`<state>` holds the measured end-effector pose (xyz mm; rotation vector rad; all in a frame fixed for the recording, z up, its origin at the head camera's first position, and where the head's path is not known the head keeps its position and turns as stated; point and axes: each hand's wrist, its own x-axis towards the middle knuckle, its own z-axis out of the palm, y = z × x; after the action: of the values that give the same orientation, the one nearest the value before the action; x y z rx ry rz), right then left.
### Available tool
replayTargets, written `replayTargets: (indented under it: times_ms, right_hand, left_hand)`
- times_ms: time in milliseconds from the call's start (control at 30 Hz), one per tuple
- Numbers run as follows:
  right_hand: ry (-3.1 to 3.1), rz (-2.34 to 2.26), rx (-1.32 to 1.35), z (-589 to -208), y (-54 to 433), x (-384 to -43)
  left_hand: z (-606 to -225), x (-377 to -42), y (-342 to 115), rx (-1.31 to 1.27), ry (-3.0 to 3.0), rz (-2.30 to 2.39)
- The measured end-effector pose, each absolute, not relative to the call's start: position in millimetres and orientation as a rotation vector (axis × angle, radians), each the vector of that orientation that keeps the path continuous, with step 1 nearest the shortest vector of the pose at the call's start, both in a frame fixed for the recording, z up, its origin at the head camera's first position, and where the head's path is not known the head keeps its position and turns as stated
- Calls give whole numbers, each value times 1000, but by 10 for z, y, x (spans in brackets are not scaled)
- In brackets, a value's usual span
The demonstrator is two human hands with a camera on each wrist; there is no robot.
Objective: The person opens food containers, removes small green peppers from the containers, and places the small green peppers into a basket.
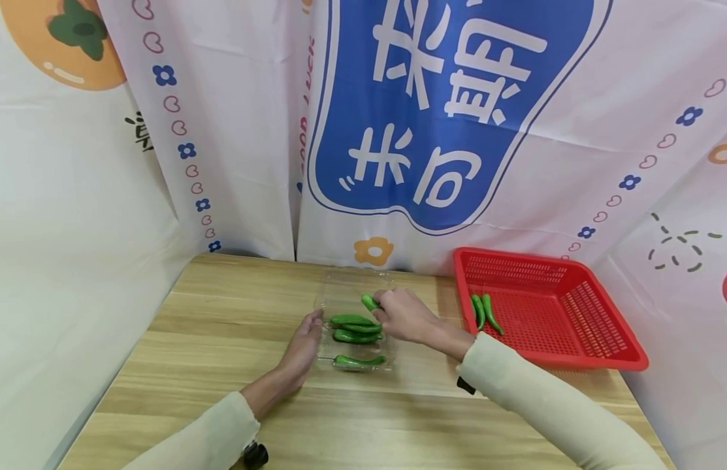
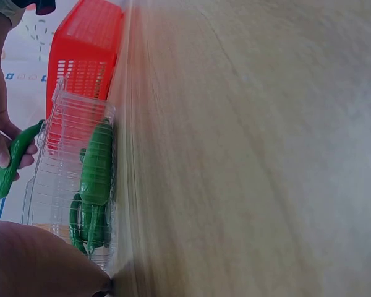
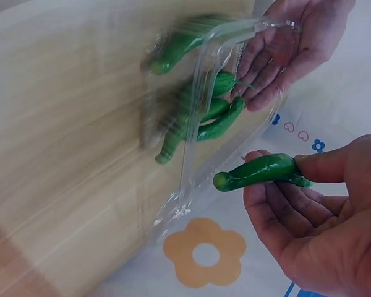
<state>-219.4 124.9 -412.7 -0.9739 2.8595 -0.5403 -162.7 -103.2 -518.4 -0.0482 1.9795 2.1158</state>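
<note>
A clear plastic box (image 1: 387,365) with several green chili peppers (image 1: 354,337) in it lies on the wooden table. My right hand (image 1: 407,316) is above the box and pinches a green chili pepper (image 3: 263,170) between thumb and fingers. Another bit of green shows under that pepper in the right wrist view; whether it is a second pepper I cannot tell. At the box's left side is my left hand (image 1: 301,349), its fingers fairly straight and touching the wall. The left wrist view shows the held pepper (image 2: 15,154) beside the box's rim.
A red plastic basket (image 1: 624,339) stands to the right on the table, with a few green chili peppers (image 1: 491,313) at its left side. The wooden table (image 1: 222,313) extends around the box. Printed white cloth (image 1: 245,163) hangs behind and at both sides.
</note>
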Motion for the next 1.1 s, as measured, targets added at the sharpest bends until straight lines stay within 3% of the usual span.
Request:
replayTargets:
  times_ms: [500,1100]
  right_hand:
    - [2957,-499,-979,-3947,1573,-2295]
    - [3010,-533,-725,-3827,1947,-2414]
  left_hand:
    - [-5176,-1641,-1011,-71,1985,2120]
    - [-5179,-1653,-1005,-86,1992,2115]
